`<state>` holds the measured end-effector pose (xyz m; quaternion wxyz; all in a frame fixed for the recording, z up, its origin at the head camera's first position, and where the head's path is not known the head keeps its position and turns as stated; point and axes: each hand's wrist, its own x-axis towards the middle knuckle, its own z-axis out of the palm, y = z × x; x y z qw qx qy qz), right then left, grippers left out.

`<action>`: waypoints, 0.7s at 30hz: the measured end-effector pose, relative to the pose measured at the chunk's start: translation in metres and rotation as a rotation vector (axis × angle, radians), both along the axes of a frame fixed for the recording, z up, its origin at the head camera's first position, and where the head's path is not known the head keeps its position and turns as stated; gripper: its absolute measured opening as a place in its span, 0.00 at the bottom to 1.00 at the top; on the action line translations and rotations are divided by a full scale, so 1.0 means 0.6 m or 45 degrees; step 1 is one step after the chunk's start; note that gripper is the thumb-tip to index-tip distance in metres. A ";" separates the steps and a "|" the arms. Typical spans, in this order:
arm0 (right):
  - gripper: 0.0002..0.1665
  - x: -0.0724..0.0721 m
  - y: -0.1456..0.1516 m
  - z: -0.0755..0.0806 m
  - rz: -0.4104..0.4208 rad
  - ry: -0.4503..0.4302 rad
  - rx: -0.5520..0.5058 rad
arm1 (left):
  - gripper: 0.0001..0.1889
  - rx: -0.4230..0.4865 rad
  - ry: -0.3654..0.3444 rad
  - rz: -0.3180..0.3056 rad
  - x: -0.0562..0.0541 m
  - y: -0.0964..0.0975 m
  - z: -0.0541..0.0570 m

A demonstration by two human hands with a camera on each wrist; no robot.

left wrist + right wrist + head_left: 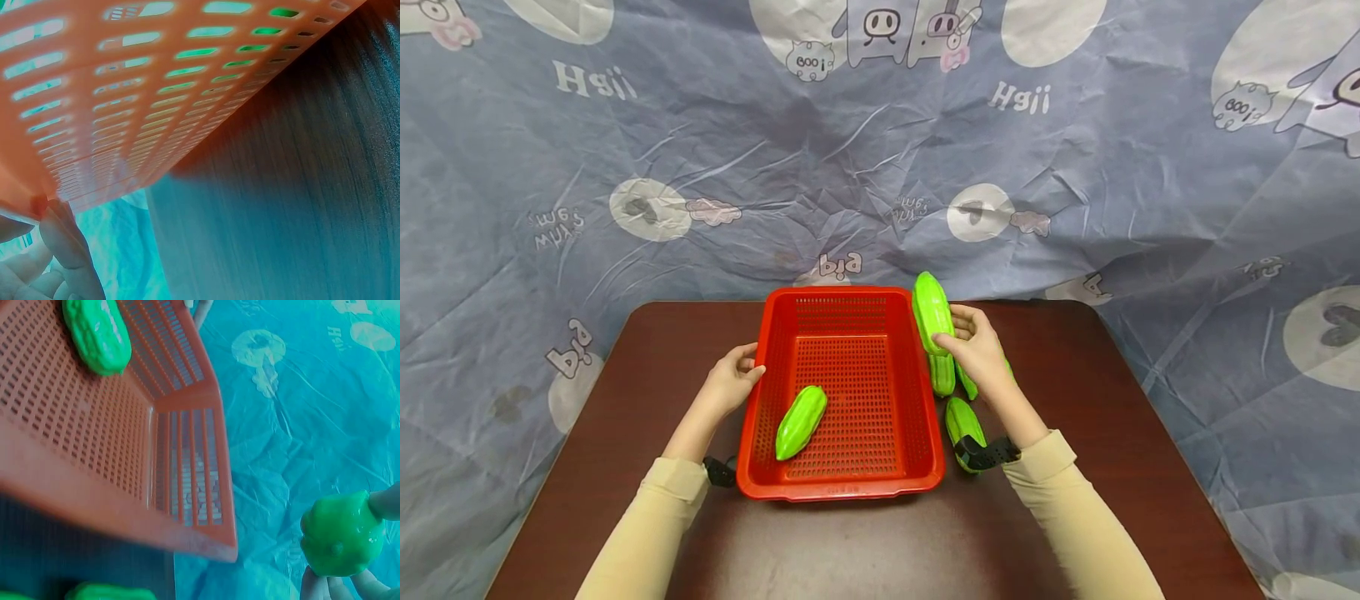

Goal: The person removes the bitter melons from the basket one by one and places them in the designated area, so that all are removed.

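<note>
My left hand [727,382] grips the left rim of a red plastic basket [865,489] with slotted walls. The left wrist view shows the thumb and fingers pinching that rim. Beyond the basket's right edge, my right hand [981,348] holds a glossy green bitter melon [932,307] up above the table. In the right wrist view this melon [342,540] appears end-on, thumb on one side and fingers on the other. Another bitter melon [801,422] lies tilted on the basket floor, toward the left front.
Several more green melons [942,375] lie on the table right of the basket, one [962,419] partly behind the right wrist's black strap. The dark brown table [895,550] ends at a blue-grey patterned cloth [820,167] behind.
</note>
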<state>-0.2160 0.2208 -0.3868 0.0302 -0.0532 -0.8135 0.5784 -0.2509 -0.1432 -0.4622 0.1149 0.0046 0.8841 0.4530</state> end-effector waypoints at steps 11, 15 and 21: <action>0.40 0.037 0.064 -0.019 -0.074 -0.084 0.042 | 0.29 0.000 0.005 -0.009 0.001 -0.001 0.000; 0.40 0.053 0.084 -0.032 -0.085 -0.105 0.045 | 0.29 -0.001 0.008 -0.007 0.001 0.000 0.001; 0.40 0.076 0.111 -0.051 -0.102 -0.159 0.028 | 0.29 -0.003 -0.005 -0.005 0.000 0.000 0.001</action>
